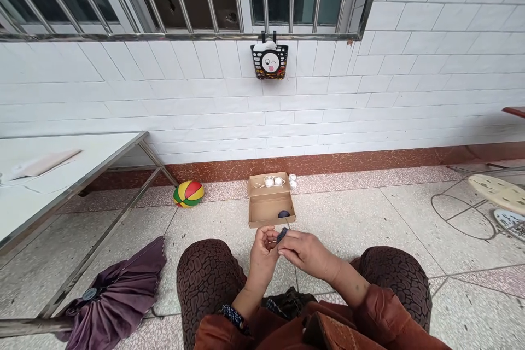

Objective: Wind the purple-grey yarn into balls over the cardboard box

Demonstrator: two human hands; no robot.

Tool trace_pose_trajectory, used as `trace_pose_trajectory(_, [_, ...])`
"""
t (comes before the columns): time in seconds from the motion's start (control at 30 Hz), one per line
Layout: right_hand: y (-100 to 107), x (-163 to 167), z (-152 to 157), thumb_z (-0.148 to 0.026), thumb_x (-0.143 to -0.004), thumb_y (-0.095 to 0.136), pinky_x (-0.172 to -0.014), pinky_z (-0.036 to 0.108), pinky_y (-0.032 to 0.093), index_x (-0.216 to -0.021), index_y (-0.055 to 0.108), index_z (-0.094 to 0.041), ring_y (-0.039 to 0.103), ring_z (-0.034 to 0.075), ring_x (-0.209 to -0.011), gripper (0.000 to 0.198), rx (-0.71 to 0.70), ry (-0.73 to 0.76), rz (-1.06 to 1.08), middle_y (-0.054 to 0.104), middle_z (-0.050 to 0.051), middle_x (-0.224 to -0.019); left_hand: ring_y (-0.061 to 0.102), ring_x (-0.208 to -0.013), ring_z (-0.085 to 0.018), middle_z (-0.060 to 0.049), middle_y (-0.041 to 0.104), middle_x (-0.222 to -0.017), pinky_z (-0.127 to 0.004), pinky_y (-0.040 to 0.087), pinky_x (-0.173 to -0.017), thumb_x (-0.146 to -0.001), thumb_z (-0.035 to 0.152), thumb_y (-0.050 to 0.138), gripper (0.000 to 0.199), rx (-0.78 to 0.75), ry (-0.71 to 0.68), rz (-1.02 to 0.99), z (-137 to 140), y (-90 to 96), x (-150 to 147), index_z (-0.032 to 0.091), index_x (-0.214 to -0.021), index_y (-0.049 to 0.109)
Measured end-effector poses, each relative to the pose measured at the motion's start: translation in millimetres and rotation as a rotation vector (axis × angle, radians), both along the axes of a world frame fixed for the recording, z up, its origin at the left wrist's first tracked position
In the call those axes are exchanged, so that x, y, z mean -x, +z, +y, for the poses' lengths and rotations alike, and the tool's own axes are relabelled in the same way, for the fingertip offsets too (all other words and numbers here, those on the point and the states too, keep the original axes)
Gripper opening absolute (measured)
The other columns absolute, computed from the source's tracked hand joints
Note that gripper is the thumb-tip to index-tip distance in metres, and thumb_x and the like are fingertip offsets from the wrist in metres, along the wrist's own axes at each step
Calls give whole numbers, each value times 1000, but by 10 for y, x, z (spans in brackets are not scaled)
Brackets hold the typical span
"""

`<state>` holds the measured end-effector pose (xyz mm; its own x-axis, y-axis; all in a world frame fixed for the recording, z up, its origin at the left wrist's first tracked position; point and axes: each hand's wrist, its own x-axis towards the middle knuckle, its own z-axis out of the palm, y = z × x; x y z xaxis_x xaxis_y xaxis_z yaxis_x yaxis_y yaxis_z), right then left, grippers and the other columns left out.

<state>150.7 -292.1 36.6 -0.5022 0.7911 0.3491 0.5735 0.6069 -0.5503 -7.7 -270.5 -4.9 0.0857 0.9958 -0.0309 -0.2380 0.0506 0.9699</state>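
Observation:
My left hand (263,256) and my right hand (310,254) meet between my knees, fingers curled in a pinch. Between them they grip a small dark blue piece of yarn work (281,235); its exact shape is too small to make out. Just beyond the hands lies an open cardboard box (262,210) on the floor. Inside it, at the right, rests a dark blue ball of yarn (284,214), and a thin strand seems to run from there toward my hands. White balls of yarn (273,181) sit in the raised lid part.
More white balls (292,180) lie beside the box. A coloured ball (188,193) and a folded purple umbrella (118,295) are on the left, near a white table (102,147). A black basket (269,63) hangs from the window bars. At right stands a low stool (498,191).

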Motion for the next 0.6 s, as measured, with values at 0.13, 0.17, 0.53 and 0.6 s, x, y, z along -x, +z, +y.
trace_pose_trajectory(0.13, [52, -151, 166, -29, -98, 53, -72, 25, 48, -92, 67, -20, 61, 16, -79, 17, -2, -100, 57, 63, 4, -82, 63, -84, -16, -2, 65, -89, -31, 48, -81, -67, 21, 79, 39, -22, -94, 80, -81, 57, -9, 20, -99, 57])
trace_pose_trajectory(0.17, [45, -191, 220, -29, -98, 54, -72, 25, 48, -91, 68, -20, 61, 16, -79, 18, 8, -112, 86, 62, 3, -82, 63, -84, -16, -1, 65, -89, -31, 48, -81, -68, 20, 78, 37, -31, -125, 91, -97, 82, -11, 20, -99, 57])
trace_pose_trajectory(0.53, [-323, -184, 221, -28, -99, 51, -72, 24, 47, -84, 63, -18, 61, 15, -76, 21, 167, -150, 180, 64, 1, -79, 62, -85, -13, 0, 67, -89, -27, 47, -82, -65, 24, 83, 43, 52, -53, -186, 73, 259, -48, 21, -98, 55])
trace_pose_trajectory(0.6, [-288, -136, 149, -26, -99, 51, -75, 25, 48, -87, 63, -19, 62, 15, -80, 18, 121, -116, 134, 65, 2, -83, 63, -83, -14, -1, 67, -87, -28, 47, -81, -64, 26, 83, 44, 66, -30, -140, 145, 235, -50, 21, -97, 54])
